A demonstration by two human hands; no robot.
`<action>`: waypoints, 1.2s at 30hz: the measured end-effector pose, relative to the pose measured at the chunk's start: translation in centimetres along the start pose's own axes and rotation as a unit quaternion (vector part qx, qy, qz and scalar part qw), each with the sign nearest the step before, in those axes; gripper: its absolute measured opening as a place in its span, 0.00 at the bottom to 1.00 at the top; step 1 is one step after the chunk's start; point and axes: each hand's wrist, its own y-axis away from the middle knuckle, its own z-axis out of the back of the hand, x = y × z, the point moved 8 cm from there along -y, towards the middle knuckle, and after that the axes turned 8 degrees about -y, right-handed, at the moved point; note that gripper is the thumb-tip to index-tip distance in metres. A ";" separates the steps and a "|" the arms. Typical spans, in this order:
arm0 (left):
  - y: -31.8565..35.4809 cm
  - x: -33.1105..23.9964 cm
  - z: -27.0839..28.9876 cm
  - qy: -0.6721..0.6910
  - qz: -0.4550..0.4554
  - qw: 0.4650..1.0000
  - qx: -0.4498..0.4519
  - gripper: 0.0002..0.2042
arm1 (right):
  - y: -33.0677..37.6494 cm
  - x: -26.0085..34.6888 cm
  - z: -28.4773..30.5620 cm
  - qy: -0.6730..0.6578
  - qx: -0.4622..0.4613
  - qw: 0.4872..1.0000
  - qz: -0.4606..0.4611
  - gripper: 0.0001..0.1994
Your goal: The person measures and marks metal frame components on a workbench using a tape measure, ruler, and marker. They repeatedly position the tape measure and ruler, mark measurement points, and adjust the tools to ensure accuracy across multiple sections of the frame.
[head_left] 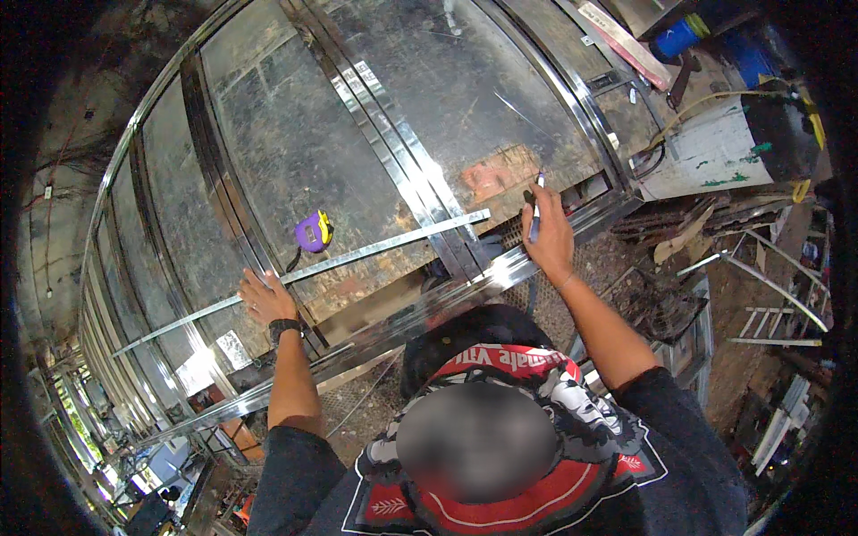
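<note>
My left hand lies palm down across the long flat metal strip, toward the left part of the table's near edge, its fingers a little spread. A dark wristband sits on that wrist. My right hand is near the table's near right corner, just beyond the strip's right end, its fingers pinching a slim marker with the tip pointing toward the far edge. The strip runs slantwise along the near edge of the table, crossing over several metal bars, among them the shiny pair of tubes that reaches from the near edge toward the far one. A purple tape measure (yellow down one side) rests just behind the strip, between my hands. By the right edge, past the near right corner, lies a white sheet with green smears.
</note>
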 end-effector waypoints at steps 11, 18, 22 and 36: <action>0.2 -1.3 1.3 0.001 -0.002 1.000 0.009 0.36 | 0.1 1.1 0.8 -0.005 -0.010 0.999 0.041 0.24; -0.1 -0.7 0.7 0.046 -0.028 0.998 -0.018 0.36 | 0.1 1.1 0.6 0.005 -0.006 0.999 0.043 0.29; -0.1 -0.8 0.6 0.049 -0.033 0.998 -0.022 0.36 | 0.3 0.8 0.4 0.014 0.012 0.999 0.027 0.33; 0.4 -1.3 1.4 0.055 -0.038 0.998 -0.022 0.36 | 0.0 0.4 0.0 0.042 0.013 0.999 -0.013 0.36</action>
